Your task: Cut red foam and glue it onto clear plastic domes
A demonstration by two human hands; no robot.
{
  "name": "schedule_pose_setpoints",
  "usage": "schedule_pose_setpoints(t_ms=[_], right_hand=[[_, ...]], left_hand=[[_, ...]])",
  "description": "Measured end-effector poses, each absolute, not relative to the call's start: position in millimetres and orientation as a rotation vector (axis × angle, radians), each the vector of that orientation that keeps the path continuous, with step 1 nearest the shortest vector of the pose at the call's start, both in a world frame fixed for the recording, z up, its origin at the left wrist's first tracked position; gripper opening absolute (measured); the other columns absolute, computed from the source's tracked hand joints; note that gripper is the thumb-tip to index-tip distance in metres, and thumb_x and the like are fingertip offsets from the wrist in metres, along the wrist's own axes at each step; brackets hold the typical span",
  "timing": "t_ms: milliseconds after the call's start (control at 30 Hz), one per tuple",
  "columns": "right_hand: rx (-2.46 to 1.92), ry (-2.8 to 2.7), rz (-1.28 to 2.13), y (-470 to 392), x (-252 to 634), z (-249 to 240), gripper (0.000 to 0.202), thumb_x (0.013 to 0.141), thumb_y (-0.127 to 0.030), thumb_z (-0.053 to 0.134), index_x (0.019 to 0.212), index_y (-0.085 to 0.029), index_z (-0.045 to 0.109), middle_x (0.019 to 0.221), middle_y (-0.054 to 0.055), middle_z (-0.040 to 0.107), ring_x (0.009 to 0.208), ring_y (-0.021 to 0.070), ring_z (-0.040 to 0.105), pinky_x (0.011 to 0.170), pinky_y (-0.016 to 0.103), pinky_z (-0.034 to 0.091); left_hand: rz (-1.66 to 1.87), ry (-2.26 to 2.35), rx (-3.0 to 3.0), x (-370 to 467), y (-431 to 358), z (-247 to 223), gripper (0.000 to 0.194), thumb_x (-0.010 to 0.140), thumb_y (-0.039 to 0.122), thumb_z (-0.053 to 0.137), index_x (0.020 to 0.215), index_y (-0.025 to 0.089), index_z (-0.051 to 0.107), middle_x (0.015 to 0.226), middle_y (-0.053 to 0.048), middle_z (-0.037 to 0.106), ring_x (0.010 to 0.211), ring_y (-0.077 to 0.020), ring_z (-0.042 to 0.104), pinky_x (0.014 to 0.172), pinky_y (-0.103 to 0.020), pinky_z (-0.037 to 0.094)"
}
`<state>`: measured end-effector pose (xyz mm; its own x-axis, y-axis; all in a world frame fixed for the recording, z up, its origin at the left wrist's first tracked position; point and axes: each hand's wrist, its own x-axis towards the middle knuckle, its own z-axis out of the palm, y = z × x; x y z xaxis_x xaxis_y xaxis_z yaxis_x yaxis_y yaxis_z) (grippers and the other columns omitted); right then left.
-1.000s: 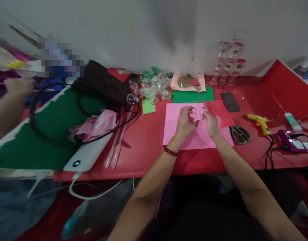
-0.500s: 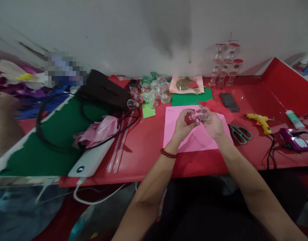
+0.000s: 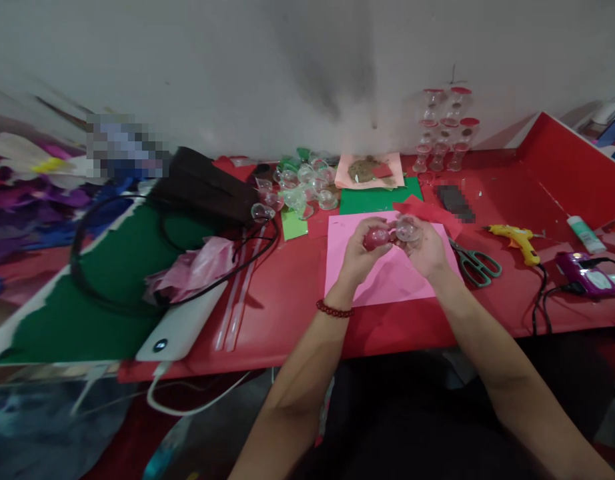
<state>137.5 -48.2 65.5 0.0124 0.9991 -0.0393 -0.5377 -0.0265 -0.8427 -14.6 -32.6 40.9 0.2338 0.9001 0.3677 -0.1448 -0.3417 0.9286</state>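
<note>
Two small, round plastic cups are catching the light in the person's hands. The left cup (image 3: 379, 236) is showing a reddish pink, though I cannot tell whether that is its own tint or the colour behind it; the right cup (image 3: 407, 229) is looking clear and glassy. They are sitting side by side, very close, above the far part of a pink paper sheet (image 3: 387, 287); I cannot tell whether they are touching.

The left hand (image 3: 360, 257) is gripping its cup from the left, the fingers curving round the far side and the thumb lying along the near side. The right hand (image 3: 430, 250) is cradling the other cup in its fingers. Both forearms are reaching in from the near edge and drawing together, a beaded bracelet (image 3: 334, 309) circling the left wrist.

Just beyond the right hand, red paper (image 3: 435, 213) is lying, with scissors (image 3: 477, 267) resting to the right. Farther off, a heap of clear cups (image 3: 307, 185) is spreading on the red table (image 3: 287, 300).
</note>
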Motion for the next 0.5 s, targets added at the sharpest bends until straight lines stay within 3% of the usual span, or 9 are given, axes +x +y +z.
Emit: schedule_pose_setpoints(t_ms=[267, 500], right_hand=[[-0.803, -0.719, 1.464, -49.4, 141.1, 67.9, 0.023, 0.089, -0.041, 0.056, 0.09, -0.022, 0.069, 0.087, 0.004, 0.077, 0.067, 0.0152, 0.065, 0.063, 0.029, 0.052], [-0.82, -0.669, 1.483, -47.0, 141.2, 65.4, 0.023, 0.088, -0.041, 0.056, 0.083, -0.022, 0.067, 0.083, 0.005, 0.077, 0.066, 0.0155, 0.066, 0.06, 0.028, 0.05]], left_hand=[[1.217, 0.696, 1.149, -16.2, -36.2, 51.2, 0.021, 0.078, 0.033, 0.071, 0.092, 0.023, 0.061, 0.099, -0.003, 0.062, 0.092, -0.0174, 0.068, 0.082, -0.037, 0.062], [1.206, 0.734, 1.093, -13.4, -33.3, 49.6, 0.017, 0.081, 0.035, 0.07, 0.091, 0.022, 0.066, 0.094, -0.003, 0.067, 0.083, -0.0153, 0.068, 0.074, -0.032, 0.061]])
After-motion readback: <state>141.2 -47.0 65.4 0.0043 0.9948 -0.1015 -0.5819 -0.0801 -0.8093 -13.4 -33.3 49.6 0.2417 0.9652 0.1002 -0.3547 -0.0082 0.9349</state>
